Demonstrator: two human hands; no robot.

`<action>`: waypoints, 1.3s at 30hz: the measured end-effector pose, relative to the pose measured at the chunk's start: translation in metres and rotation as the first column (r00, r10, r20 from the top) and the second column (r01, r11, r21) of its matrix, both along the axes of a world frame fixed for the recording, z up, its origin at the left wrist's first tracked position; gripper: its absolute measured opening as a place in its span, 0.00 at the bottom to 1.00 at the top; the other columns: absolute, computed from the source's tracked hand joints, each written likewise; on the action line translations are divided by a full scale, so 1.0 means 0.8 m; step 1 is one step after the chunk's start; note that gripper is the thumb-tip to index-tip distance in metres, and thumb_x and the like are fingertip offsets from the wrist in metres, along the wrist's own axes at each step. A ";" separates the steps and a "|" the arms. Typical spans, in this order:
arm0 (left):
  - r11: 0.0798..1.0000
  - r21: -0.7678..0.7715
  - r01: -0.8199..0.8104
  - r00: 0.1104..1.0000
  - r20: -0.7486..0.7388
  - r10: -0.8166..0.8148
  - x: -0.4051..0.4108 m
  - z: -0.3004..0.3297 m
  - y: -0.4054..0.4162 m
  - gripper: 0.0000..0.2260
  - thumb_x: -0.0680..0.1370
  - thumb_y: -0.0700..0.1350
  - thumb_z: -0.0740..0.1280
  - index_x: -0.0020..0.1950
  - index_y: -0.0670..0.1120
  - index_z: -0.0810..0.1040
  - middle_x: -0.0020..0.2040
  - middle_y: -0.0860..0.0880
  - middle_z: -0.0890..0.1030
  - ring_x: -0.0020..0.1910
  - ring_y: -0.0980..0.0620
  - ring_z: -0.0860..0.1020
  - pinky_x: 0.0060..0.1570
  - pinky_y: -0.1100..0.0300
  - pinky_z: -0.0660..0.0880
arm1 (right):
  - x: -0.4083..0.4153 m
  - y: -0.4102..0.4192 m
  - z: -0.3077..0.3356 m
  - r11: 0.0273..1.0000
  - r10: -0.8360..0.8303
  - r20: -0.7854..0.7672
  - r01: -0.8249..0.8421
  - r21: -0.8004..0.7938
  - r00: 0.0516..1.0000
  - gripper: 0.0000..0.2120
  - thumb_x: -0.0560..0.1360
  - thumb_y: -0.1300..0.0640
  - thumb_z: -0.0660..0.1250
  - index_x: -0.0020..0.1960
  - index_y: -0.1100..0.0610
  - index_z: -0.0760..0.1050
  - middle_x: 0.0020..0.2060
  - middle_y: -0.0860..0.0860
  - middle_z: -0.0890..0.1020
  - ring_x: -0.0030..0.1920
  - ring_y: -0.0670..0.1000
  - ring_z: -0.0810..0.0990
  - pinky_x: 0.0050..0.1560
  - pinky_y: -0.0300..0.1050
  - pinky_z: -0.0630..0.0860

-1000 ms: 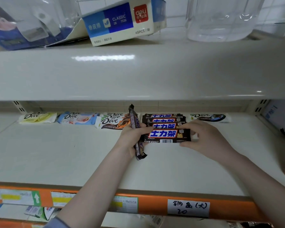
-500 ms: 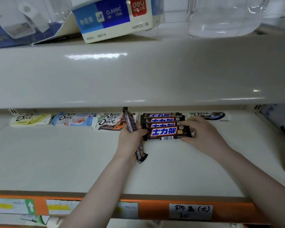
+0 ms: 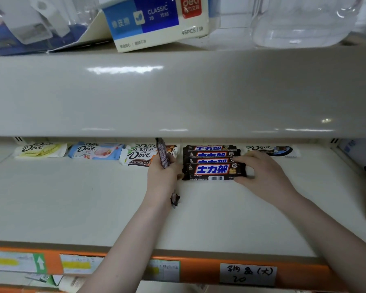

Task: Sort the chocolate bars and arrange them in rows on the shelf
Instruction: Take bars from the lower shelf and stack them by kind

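Several dark Snickers bars (image 3: 211, 154) lie in a row at the back of the white shelf (image 3: 72, 208). My right hand (image 3: 260, 174) grips the right end of the front Snickers bar (image 3: 213, 171), which lies flat on the shelf. My left hand (image 3: 162, 178) is closed around another dark bar (image 3: 163, 154) held upright, its ends sticking out above and below the fist. Dove bars lie along the back: a yellow one (image 3: 40, 149), a blue one (image 3: 95, 151), brown ones (image 3: 138, 156) and a dark one (image 3: 273, 149) to the right.
The upper shelf's thick front (image 3: 178, 92) overhangs the back row. A blue and white Deli box (image 3: 156, 22) and clear plastic containers (image 3: 300, 20) stand on it. An orange price rail with paper labels (image 3: 247, 273) runs along the lower shelf's front edge.
The front Snickers bar has slid back against the row under my right hand. My left hand with the upright bar has shifted slightly back. The camera has dropped a little.
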State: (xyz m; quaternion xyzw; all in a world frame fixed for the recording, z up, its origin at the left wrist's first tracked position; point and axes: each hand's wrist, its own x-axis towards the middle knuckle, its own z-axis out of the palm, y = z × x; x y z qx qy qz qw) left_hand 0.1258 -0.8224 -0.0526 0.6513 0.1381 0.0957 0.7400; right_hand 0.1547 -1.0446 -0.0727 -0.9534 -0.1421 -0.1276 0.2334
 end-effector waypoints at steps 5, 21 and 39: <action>0.923 0.312 0.224 0.974 -0.105 -0.201 -0.013 0.010 -0.001 0.10 0.71 0.37 0.69 0.38 0.47 0.70 0.28 0.51 0.69 0.26 0.53 0.65 0.27 0.62 0.62 | -0.008 0.001 0.019 0.994 -0.009 0.028 0.006 0.111 1.000 0.17 0.71 0.52 0.69 0.60 0.50 0.75 0.50 0.47 0.76 0.54 0.48 0.73 0.48 0.38 0.63; 0.497 -0.186 0.847 0.420 -0.338 -0.842 -0.024 0.035 -0.001 0.21 0.63 0.34 0.60 0.54 0.40 0.79 0.42 0.46 0.75 0.33 0.53 0.75 0.28 0.63 0.74 | -0.042 0.030 0.077 0.792 0.375 -0.132 -0.242 0.561 0.918 0.11 0.70 0.61 0.69 0.48 0.46 0.79 0.44 0.55 0.83 0.45 0.51 0.81 0.46 0.41 0.76; 0.569 0.420 0.707 0.697 -0.278 -0.661 -0.031 0.040 0.014 0.20 0.64 0.38 0.77 0.54 0.49 0.80 0.43 0.51 0.81 0.42 0.55 0.78 0.46 0.61 0.75 | -0.072 0.003 0.053 0.775 0.344 -0.188 -0.166 0.609 0.920 0.15 0.64 0.63 0.74 0.37 0.43 0.79 0.48 0.46 0.83 0.45 0.44 0.82 0.47 0.36 0.77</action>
